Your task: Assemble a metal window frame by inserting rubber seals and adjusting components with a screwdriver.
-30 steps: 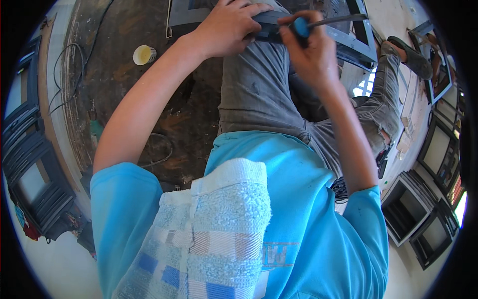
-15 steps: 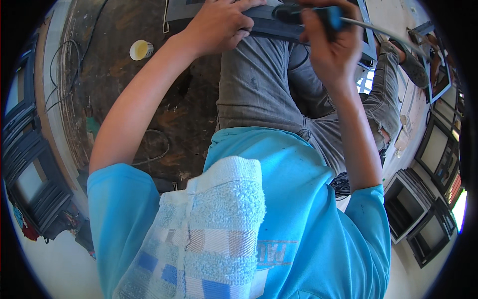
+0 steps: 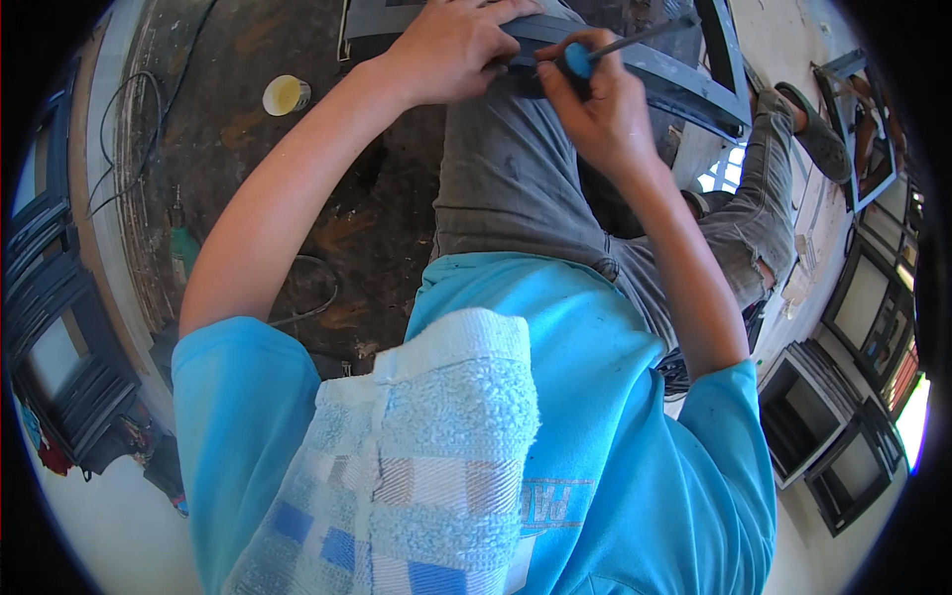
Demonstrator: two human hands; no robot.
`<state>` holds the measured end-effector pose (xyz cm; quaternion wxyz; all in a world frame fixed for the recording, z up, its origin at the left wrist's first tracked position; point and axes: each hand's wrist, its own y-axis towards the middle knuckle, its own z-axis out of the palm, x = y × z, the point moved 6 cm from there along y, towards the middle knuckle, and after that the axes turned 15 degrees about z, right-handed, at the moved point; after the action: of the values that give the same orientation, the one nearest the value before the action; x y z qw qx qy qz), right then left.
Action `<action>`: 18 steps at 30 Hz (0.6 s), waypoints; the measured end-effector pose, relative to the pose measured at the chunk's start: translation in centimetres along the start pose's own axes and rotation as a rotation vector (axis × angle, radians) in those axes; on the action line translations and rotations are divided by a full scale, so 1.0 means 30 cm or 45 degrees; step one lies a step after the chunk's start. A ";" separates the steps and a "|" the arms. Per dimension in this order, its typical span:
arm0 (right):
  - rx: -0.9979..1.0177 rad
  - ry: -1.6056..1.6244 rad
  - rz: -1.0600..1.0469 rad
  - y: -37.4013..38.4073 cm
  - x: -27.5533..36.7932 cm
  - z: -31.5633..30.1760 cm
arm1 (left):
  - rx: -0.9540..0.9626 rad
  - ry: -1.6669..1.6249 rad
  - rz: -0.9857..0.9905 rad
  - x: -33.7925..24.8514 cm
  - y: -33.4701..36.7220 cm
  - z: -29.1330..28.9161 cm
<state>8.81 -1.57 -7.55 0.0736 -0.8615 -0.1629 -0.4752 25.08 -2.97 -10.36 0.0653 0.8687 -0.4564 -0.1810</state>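
A dark grey frame (image 3: 654,74) lies across my thigh at the top of the view. My left hand (image 3: 454,48) is on its near bar, index finger stretched along it and the other fingers curled over the edge. Close beside it, my right hand (image 3: 607,111) is closed round a screwdriver (image 3: 578,59) with a blue and black handle. Its metal shaft points up and to the right, away from my left hand. The butt of the handle is near the frame's bar, mostly hidden by my fingers; contact cannot be made out.
A small white cup (image 3: 288,95) with pale yellow contents lies left on the stained dark board (image 3: 367,248). A green tool (image 3: 182,248) and a thin cable (image 3: 157,129) are farther left. Stacked dark frames (image 3: 69,327) line the left side; more frames (image 3: 813,407) stand at right.
My right hand has come down and left with the screwdriver, closer to my left hand. The frame has shifted and tilted slightly. My left hand stays on its bar.
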 end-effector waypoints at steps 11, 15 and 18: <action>-0.027 -0.048 -0.023 0.021 0.068 -0.051 | -0.057 -0.029 0.040 0.001 0.000 -0.009; -0.110 0.060 -0.082 0.029 0.046 -0.072 | 0.087 -0.002 0.003 -0.010 0.017 -0.010; 0.001 -0.033 -0.006 0.022 0.019 -0.043 | 0.007 -0.043 -0.005 0.004 0.007 0.004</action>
<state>8.30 -2.43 -6.36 0.0709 -0.8673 -0.1660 -0.4639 24.94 -3.17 -10.43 0.0548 0.8667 -0.4561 -0.1945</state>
